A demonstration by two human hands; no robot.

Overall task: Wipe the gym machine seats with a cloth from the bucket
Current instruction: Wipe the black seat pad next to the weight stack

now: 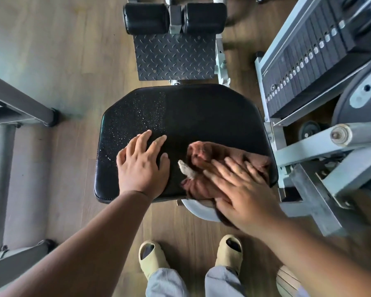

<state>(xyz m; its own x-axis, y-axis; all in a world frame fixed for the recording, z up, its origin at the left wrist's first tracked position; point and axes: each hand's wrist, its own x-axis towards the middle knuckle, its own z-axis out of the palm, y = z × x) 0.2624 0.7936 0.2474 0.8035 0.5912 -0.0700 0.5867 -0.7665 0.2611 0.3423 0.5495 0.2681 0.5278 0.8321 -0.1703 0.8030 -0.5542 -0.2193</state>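
Observation:
A black padded machine seat (201, 110) fills the middle of the head view. Its left part is speckled with droplets; the right part looks dark and smooth. A reddish-brown cloth (204, 155) lies crumpled on the seat's near right corner. My right hand (242, 189) presses flat on the cloth, fingers spread and blurred by motion. My left hand (141, 163) rests flat on the bare seat left of the cloth, fingers apart, holding nothing. No bucket is in view.
A weight stack (308, 61) and grey machine frame (321, 172) stand close on the right. Black roller pads (174, 18) and a tread plate (174, 56) lie beyond the seat. Grey frame tubes (0, 168) stand at left. My sandalled feet (152, 260) stand on wood floor.

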